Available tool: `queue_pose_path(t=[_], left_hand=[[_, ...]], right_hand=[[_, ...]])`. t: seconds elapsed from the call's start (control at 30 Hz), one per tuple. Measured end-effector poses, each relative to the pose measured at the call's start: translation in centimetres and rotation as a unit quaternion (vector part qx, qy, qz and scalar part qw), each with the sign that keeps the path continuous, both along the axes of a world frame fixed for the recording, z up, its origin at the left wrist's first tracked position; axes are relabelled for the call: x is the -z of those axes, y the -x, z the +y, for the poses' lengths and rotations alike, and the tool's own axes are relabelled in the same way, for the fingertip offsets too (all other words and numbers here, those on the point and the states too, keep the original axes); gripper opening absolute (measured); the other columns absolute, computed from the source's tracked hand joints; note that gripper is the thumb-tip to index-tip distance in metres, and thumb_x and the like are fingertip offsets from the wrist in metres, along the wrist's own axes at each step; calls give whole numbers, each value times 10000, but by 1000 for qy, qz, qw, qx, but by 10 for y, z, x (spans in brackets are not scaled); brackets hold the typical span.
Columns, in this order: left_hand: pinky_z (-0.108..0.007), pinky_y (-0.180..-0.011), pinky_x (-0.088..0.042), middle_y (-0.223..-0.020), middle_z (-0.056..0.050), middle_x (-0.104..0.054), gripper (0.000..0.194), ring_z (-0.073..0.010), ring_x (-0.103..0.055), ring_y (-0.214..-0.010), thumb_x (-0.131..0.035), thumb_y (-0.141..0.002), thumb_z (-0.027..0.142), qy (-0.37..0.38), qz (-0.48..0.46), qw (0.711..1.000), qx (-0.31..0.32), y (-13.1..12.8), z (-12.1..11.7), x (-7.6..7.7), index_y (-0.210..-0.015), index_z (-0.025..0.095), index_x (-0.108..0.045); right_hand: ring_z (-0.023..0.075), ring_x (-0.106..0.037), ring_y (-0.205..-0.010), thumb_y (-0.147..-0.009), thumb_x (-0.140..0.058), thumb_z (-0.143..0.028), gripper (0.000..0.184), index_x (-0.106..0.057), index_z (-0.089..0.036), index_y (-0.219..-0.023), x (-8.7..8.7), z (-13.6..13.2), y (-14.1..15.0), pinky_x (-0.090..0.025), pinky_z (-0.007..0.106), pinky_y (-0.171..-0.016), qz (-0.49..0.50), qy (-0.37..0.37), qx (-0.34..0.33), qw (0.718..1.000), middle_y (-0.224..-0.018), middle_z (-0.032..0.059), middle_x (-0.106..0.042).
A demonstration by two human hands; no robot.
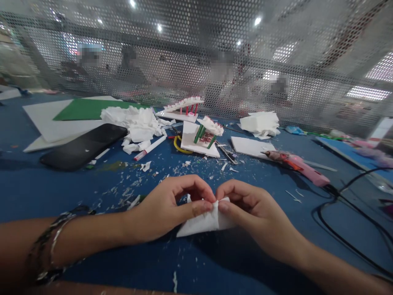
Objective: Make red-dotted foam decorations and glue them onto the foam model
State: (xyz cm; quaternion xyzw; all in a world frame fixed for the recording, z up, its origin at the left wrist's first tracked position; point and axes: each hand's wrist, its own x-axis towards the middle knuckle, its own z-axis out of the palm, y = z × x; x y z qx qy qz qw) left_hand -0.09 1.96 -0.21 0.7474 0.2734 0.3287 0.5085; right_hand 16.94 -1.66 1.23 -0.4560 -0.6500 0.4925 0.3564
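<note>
A small white piece of tissue paper hangs between my two hands, low over the blue table. My left hand pinches its upper edge between thumb and fingertips. Close beside it, my right hand grips the same edge, the two sets of fingertips almost touching. The paper is gathered into a crease where they meet, and its lower left corner points down. Just beyond the hands stands a small model with green posts on a white board, its top covered in white paper bits with dark red edges.
Behind lie a second model with red posts, crumpled tissue and a tissue stack. A black phone rests left, near green sheet. Right is a pink glue gun with a black cable. A perforated metal screen borders the back.
</note>
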Motion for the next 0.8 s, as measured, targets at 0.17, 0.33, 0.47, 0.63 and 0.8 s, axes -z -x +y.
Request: queue_pose_path(t=[0.17, 0.33, 0.47, 0.63, 0.8], left_hand=[[-165, -547, -395, -686, 27, -547, 132, -75, -495, -613, -583, -714, 270, 47, -14, 999, -19, -3, 0, 2, -771, 160, -538], [-175, -575, -398, -694, 19, -557, 104, -83, -497, -634, -581, -714, 246, 6, -18, 1000, -25, -4, 0, 1, -682, 149, -564], [-159, -602, -401, -695, 32, -580, 59, -76, -521, -659, -564, -730, 188, -21, -11, 999, -36, -3, -1, -1, -686, 163, -594], [-163, -632, -417, -715, 27, -615, 91, -86, -559, -686, -546, -748, 204, -52, 14, 998, -36, -2, -6, -2, -702, 173, -618], [-175, -631, -425, -705, 26, -634, 75, -97, -569, -673, -588, -716, 236, -87, 28, 995, -32, -3, -7, -4, -682, 178, -621]], right_hand=[[44, -407, -507, -765, -469, -211, 61, -505, -187, -724, 0, -3, 1, -317, 141, -439, -48, -60, 14, 997, -591, -54, -470], [42, -434, -508, -775, -466, -200, 64, -517, -199, -736, 1, -5, 1, -328, 135, -429, -98, -151, 30, 983, -609, -57, -507], [39, -484, -523, -750, -509, -166, 59, -527, -203, -708, 1, -5, 1, -366, 126, -474, -162, -252, 61, 952, -607, -65, -555], [40, -541, -544, -744, -537, -163, 54, -529, -206, -712, 0, -7, 1, -403, 108, -512, -196, -316, 72, 925, -619, -65, -598], [41, -535, -491, -730, -569, -221, 93, -515, -205, -656, 1, -9, 1, -403, 112, -460, -195, -317, 85, 924, -563, -66, -587]])
